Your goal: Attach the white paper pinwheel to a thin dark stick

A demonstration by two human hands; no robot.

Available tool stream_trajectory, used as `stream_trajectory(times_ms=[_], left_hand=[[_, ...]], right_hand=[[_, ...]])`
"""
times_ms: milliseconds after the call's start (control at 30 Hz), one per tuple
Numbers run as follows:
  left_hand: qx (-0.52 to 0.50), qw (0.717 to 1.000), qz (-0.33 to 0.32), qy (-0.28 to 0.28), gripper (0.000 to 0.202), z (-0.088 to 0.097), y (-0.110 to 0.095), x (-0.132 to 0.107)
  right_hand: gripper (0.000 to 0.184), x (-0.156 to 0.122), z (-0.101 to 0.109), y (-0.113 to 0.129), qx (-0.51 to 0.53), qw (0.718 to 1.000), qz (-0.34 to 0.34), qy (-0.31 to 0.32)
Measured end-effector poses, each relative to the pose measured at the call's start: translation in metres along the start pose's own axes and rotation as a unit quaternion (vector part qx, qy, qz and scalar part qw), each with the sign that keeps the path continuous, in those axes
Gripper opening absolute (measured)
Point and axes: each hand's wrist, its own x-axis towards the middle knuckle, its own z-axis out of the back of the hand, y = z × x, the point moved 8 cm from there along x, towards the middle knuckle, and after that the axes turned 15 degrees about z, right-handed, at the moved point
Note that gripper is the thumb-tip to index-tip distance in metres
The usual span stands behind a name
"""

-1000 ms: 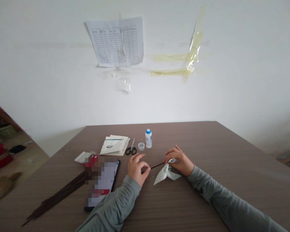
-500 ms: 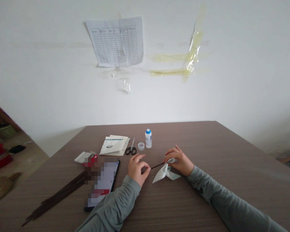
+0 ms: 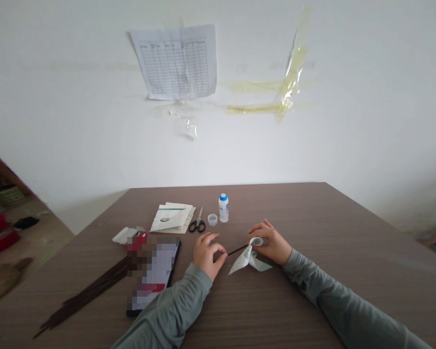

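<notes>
My left hand [image 3: 207, 253] pinches one end of a thin dark stick [image 3: 236, 250] just above the brown table [image 3: 312, 218]. My right hand [image 3: 271, 242] holds a folded piece of printed paper [image 3: 247, 259] at the stick's other end, with the paper curled around the stick's tip. Loose flaps of the paper hang down onto the tabletop. Both forearms, in grey sleeves, rest on the table.
A bundle of dark sticks [image 3: 83, 298] lies at the left beside a phone [image 3: 154, 278]. Behind are a small red and white box [image 3: 131, 237], a stack of papers [image 3: 172, 218], scissors [image 3: 198, 223], a clear cap [image 3: 212, 220] and a glue bottle [image 3: 223, 208]. A printed sheet [image 3: 176, 60] hangs on the wall.
The paper has been turned a little on the stick's tip by my right hand. My left hand has hardly moved.
</notes>
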Motion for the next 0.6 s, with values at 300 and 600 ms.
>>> stream_trajectory(times_ms=[300,600], left_hand=[[0.018,0.999,0.016,-0.028,0.022,0.001,-0.011,-0.012],[0.024,0.999,0.029,0.019,0.015,0.006,-0.004,-0.002]], right_hand=[[0.015,-0.002,-0.003,-0.001,-0.003,1.0,-0.017,0.019],[0.023,-0.005,-0.002,-0.019,0.003,0.999,-0.033,0.033]])
